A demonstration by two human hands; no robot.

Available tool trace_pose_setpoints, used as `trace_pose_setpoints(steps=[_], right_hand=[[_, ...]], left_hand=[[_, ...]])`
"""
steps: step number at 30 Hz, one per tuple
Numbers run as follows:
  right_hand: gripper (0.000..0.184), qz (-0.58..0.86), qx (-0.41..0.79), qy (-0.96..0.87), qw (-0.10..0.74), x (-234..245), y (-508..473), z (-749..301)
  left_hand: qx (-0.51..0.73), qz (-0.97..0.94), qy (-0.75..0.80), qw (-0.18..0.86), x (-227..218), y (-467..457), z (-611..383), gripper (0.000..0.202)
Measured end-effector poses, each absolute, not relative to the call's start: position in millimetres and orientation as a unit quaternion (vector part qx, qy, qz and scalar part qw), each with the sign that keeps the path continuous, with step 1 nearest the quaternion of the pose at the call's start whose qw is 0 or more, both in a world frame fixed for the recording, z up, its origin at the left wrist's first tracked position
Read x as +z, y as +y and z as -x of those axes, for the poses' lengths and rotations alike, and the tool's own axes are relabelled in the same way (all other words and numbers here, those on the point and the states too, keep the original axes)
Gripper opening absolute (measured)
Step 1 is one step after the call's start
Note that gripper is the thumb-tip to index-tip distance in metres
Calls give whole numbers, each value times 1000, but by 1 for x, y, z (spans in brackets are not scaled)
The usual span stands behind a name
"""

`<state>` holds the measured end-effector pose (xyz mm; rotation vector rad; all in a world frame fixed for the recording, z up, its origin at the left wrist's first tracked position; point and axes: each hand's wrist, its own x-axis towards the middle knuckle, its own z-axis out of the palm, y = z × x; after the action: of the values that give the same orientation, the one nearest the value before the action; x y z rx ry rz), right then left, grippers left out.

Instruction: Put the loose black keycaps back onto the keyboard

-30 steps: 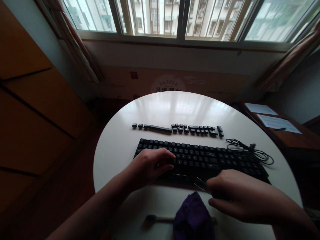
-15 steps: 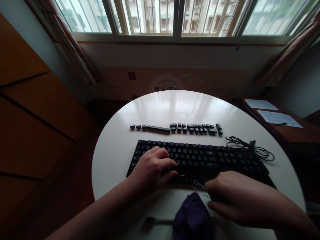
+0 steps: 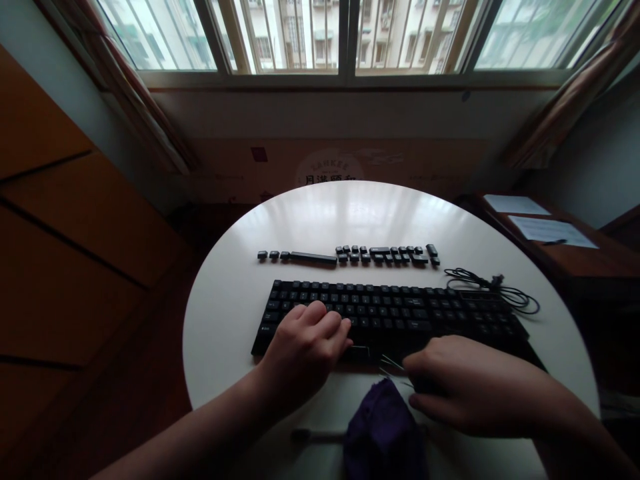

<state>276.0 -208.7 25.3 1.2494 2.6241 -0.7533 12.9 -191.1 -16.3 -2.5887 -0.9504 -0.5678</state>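
A black keyboard (image 3: 400, 313) lies across the round white table (image 3: 350, 220). My left hand (image 3: 303, 350) rests on its lower left part, fingers curled and pressed on the keys. My right hand (image 3: 465, 387) is closed on a thin wire tool (image 3: 393, 365) whose tips point at the keyboard's front edge. A row of removed black keycaps (image 3: 350, 255) lies beyond the keyboard.
A purple cloth (image 3: 385, 430) sits at the near table edge, with a dark brush handle (image 3: 313, 437) beside it. The keyboard cable (image 3: 495, 290) coils at the right. A side desk with papers (image 3: 545, 230) stands to the right, wooden panels to the left.
My left hand has drawn back toward the keyboard's front edge and its fingers have curled in. The right hand has shifted slightly left with the wire tool. The view has tilted slightly.
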Motion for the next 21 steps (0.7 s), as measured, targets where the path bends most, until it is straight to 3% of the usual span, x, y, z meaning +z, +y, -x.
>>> trace_pose_setpoints(steps=[21], right_hand=[[15, -419, -253, 870, 63, 24, -208, -277]], left_hand=[[-200, 916, -309, 157, -15, -189, -11, 13]])
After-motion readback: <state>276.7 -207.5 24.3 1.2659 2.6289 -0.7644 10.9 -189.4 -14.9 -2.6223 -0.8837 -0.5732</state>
